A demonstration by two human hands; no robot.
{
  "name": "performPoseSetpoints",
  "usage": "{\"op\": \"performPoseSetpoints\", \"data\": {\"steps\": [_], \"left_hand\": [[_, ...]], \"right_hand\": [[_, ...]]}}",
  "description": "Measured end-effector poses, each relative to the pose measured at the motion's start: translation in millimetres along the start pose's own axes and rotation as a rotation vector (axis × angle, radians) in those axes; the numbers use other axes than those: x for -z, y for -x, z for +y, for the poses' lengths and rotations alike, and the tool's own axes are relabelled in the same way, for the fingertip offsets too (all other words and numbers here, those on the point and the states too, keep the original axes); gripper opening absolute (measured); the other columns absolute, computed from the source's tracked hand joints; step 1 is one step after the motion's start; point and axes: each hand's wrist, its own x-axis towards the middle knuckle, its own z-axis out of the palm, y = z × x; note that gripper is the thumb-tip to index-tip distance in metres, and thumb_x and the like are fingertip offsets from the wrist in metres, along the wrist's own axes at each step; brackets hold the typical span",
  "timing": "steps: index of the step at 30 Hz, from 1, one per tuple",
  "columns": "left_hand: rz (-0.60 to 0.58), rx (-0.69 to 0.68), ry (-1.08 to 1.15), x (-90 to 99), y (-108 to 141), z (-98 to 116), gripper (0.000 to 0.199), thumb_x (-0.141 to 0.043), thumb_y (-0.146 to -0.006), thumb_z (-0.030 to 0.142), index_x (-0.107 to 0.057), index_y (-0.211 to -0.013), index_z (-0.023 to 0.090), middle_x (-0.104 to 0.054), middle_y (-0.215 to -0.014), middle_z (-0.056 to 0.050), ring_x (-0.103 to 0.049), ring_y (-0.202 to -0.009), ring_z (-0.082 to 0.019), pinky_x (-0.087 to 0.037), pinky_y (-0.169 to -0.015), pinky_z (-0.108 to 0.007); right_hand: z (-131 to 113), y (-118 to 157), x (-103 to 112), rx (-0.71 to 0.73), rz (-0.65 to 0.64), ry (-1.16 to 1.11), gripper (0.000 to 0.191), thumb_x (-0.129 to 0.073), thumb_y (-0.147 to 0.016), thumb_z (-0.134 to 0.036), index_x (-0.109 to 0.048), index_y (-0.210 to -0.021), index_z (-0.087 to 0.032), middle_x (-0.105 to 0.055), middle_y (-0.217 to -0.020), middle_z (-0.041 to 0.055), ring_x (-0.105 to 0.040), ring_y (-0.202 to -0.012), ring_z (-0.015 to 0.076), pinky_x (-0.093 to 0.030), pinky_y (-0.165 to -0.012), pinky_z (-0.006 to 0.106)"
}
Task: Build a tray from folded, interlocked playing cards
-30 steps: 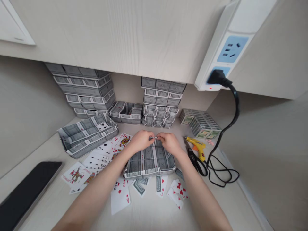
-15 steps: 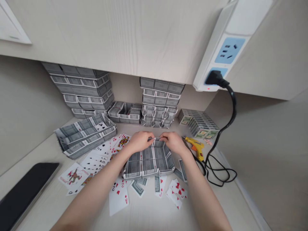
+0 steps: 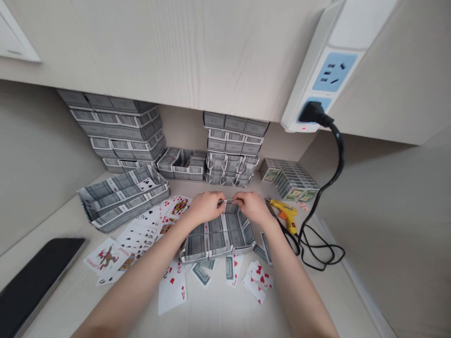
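Note:
In front of me lies an open-topped box made of playing cards (image 3: 214, 237), grey card backs facing outward and inward. My left hand (image 3: 208, 206) pinches the far rim of this box, left of its middle. Close beside it, my right hand (image 3: 252, 206) pinches the same rim on the right. Both hands have thumbs and fingers closed over the edge, and the fingers hide part of the far wall. Loose playing cards (image 3: 172, 291) lie around the box, some face up, and small cut card pieces (image 3: 201, 274) are near its front side.
A longer card box (image 3: 123, 197) sits at the left, with stacked card boxes (image 3: 120, 126) behind. A yellow glue gun (image 3: 287, 213) and its black cable (image 3: 327, 253) lie at the right. A dark phone-like slab (image 3: 38, 281) rests at front left. A power strip (image 3: 324, 75) hangs above.
Both hands keep their pinch on the far rim of the box, raised very slightly. The whole view has shifted a little; nothing else visibly moved.

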Motion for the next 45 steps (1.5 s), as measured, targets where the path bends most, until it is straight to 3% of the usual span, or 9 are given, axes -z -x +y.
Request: {"op": "performPoseSetpoints", "data": {"steps": [9, 16, 29, 45], "left_hand": [[-0.024, 0.008, 0.108, 4.9, -0.7, -6.0, 0.023, -0.049, -0.076, 0.035, -0.066, -0.088, 0.026, -0.069, -0.087, -0.002, -0.062, -0.078, -0.019, -0.043, -0.070, -0.026], [-0.042, -0.062, 0.142, 4.1, -2.2, -10.5, 0.024, -0.049, -0.076, 0.036, -0.067, -0.085, 0.024, -0.069, -0.083, -0.002, -0.061, -0.077, -0.017, -0.042, -0.070, -0.024], [-0.048, -0.080, 0.177, 4.7, -2.7, -11.6, 0.024, -0.049, -0.075, 0.036, -0.068, -0.087, 0.025, -0.070, -0.085, -0.001, -0.061, -0.077, -0.016, -0.042, -0.070, -0.022], [-0.011, -0.075, 0.046, 2.4, -1.6, -7.5, 0.024, -0.047, -0.077, 0.035, -0.066, -0.086, 0.024, -0.069, -0.082, -0.003, -0.062, -0.077, -0.020, -0.043, -0.070, -0.026]], "right_hand": [[3.4, -0.8, 0.0, 0.009, 0.006, -0.068, 0.019, -0.048, -0.083, -0.028, -0.066, -0.086, -0.023, -0.068, -0.082, 0.0021, -0.060, -0.078, 0.0145, -0.035, -0.064, 0.021], [4.8, -1.5, -0.9, 0.012, 0.003, -0.095, 0.017, -0.050, -0.082, -0.027, -0.066, -0.084, -0.022, -0.069, -0.082, 0.0019, -0.060, -0.078, 0.0144, -0.035, -0.065, 0.021], [2.8, -1.7, -0.7, -0.007, -0.006, -0.045, 0.017, -0.050, -0.082, -0.027, -0.066, -0.085, -0.023, -0.069, -0.084, 0.0027, -0.060, -0.081, 0.0158, -0.035, -0.065, 0.022], [-0.6, 0.3, 1.9, 0.021, 0.000, 0.002, 0.019, -0.048, -0.081, -0.024, -0.067, -0.083, -0.021, -0.069, -0.083, 0.0044, -0.061, -0.083, 0.0169, -0.035, -0.065, 0.022]]}}
